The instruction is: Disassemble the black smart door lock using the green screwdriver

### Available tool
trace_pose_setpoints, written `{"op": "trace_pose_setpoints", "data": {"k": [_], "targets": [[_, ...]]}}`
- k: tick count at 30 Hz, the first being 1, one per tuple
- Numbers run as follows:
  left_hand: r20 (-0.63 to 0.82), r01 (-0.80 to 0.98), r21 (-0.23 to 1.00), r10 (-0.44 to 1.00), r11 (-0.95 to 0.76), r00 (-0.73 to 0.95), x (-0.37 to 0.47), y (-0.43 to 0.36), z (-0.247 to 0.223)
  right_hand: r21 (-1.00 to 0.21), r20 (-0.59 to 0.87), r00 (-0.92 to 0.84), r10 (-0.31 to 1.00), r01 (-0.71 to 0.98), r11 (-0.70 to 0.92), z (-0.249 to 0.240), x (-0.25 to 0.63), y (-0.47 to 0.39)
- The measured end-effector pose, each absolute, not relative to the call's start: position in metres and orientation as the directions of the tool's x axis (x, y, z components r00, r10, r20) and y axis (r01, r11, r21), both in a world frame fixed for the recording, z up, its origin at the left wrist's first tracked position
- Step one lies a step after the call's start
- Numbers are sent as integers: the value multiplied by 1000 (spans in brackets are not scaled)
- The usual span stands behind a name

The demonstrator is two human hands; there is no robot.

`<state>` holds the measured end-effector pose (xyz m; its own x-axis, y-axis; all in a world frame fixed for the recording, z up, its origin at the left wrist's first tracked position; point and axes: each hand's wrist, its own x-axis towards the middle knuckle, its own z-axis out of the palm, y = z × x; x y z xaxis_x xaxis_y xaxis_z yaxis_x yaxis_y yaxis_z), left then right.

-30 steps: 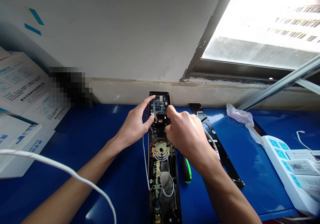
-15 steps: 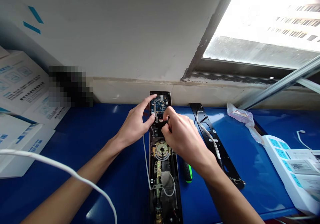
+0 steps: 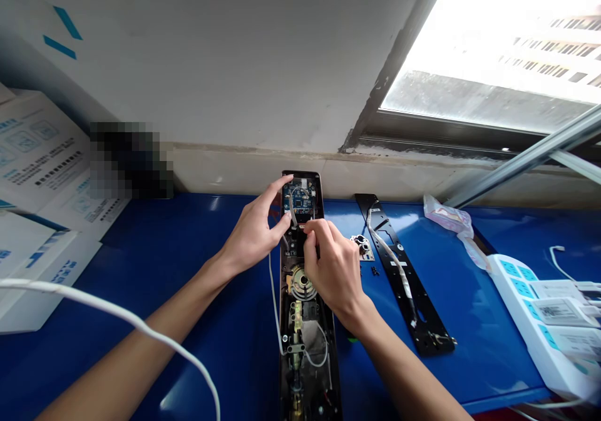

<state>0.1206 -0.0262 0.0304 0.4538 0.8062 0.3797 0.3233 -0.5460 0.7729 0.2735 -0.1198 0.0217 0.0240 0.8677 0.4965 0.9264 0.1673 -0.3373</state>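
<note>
We keep the fingers of our right hand [image 3: 333,267] drawn together in a pinch just below the circuit board [image 3: 300,205], and what, if anything, sits between them we cannot tell. The fingers of our left hand [image 3: 253,233], at 10 o'clock from the right, are spread, with index and thumb tips against the left edge of the long black housing [image 3: 335,346] around that board. The housing lies open on the blue surface [image 3: 225,371], running from 12 to 6 o'clock. We judge it stiff and fairly heavy, with metal parts such as the round mechanism [image 3: 303,283] inside; its side walls look like the best hold. The board is probably fragile and best taken by its edges, while the looped wire [image 3: 291,211] seems soft and easily snagged. From our right hand, a small board [image 3: 369,249] lies at 2 o'clock, tiny dark pieces [image 3: 375,271] at 3, and a black plate [image 3: 429,330] slants from 2 to 4; it looks rigid and perhaps slippery. Farther out, a white power strip [image 3: 509,321] with blue socket faces sits between 3 and 4, bearing labels too small to read. White boxes [image 3: 51,145] between 9 and 10 carry blue drawings, dark print and a barcode, but we can make out no brand.
</note>
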Motion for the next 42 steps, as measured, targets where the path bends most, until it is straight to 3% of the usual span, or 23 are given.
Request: {"op": "trace_pose_setpoints", "data": {"k": [10,26,34,42], "targets": [[369,307,793,815,-527,446,123,-27,30,-460,611,58,790,837,294,17,276,-122],[329,449,735,846,-508,419,121,-29,34,-698,566,348,747,685,210,30,294,-124],[456,459,650,794,-605,401,119,-32,44,-687,537,312,784,701,192,45,315,-110],[442,455,666,804,-591,398,118,-29,43,-598,509,11,860,723,345,86,316,-82]]}}
